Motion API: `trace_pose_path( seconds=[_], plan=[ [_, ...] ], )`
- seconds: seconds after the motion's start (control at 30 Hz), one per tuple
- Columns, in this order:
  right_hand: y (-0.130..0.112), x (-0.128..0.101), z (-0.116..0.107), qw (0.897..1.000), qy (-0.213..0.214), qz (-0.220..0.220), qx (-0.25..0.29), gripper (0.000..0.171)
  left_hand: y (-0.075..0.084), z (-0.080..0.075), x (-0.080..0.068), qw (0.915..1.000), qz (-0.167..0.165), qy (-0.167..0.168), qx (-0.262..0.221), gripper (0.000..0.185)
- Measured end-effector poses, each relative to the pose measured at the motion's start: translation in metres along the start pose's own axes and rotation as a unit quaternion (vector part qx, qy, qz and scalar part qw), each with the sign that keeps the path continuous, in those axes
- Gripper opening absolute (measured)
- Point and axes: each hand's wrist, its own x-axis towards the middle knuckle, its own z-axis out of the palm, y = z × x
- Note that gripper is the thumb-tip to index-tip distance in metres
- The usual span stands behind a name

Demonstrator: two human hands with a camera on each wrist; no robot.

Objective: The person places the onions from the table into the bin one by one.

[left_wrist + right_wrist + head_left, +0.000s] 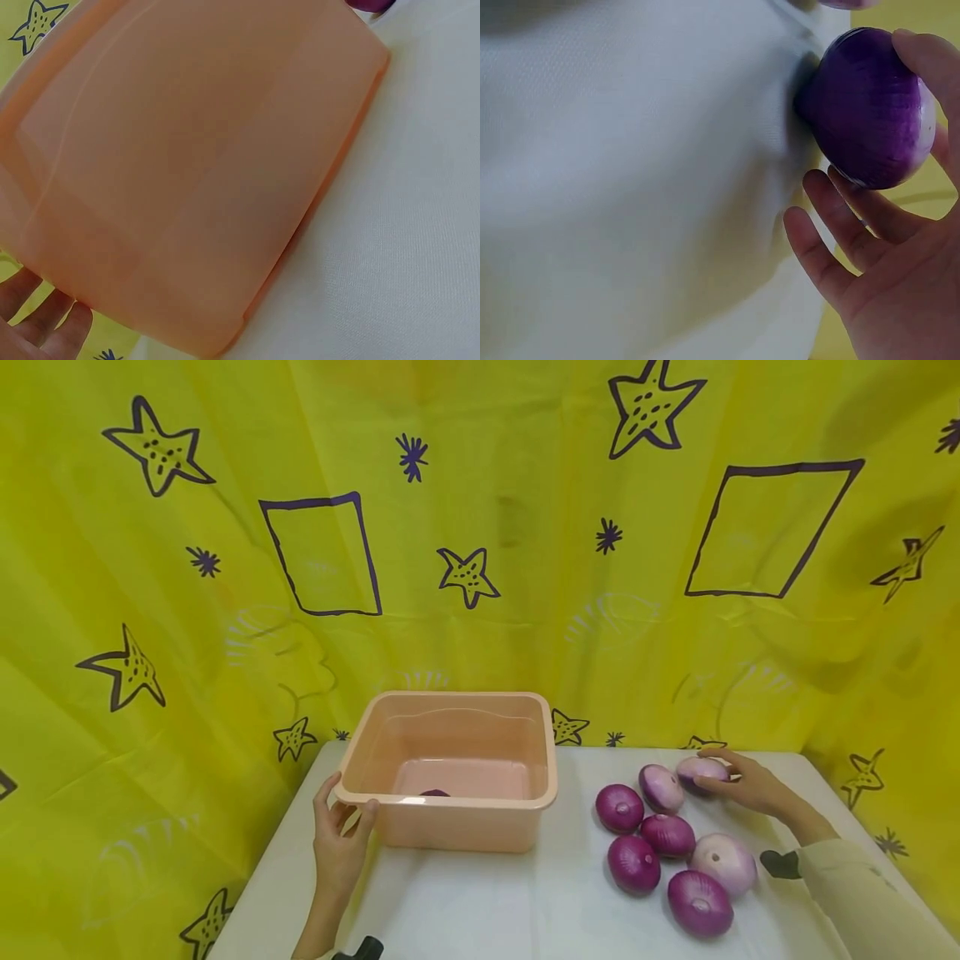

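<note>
My right hand (pixel 746 783) holds a purple-and-white onion (pixel 702 774) at the table's far right, thumb on one side and fingers on the other. Up close in the right wrist view, the onion (pixel 870 109) touches the white cloth while the other fingers spread beneath it. My left hand (pixel 341 839) grips the near left corner of a peach plastic tub (pixel 461 827), fingers at its rim. In the left wrist view the tub wall (pixel 195 165) fills much of the picture. A sliver of a dark purple thing (pixel 434 793) shows inside the tub, mostly hidden by the front wall.
Several more onions lie grouped right of the tub, among them a dark purple one (pixel 634 865) and a pale one (pixel 722 864). They stand on a white-covered table (pixel 465 910). A yellow patterned curtain (pixel 525 635) hangs behind and at both sides.
</note>
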Motion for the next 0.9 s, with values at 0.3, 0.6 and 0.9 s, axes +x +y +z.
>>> trace_pose_path(
  seconds=[0.3, 0.6, 0.9],
  plan=[
    [-0.021, 0.009, -0.024, 1.000, -0.012, -0.027, -0.009, 0.052, -0.002, 0.000, 0.000, 1.0000, -0.002, -0.002, 0.001, 0.072],
    [-0.060, 0.025, -0.052, 0.997, -0.005, -0.076, -0.015, 0.052, 0.000, -0.001, 0.000, 0.9999, 0.004, -0.013, 0.003, 0.072],
    [-0.108, 0.037, -0.075, 0.989, 0.025, -0.142, -0.004, 0.053, 0.000, -0.001, 0.000, 0.9999, 0.006, -0.011, 0.003, 0.072]
  ],
)
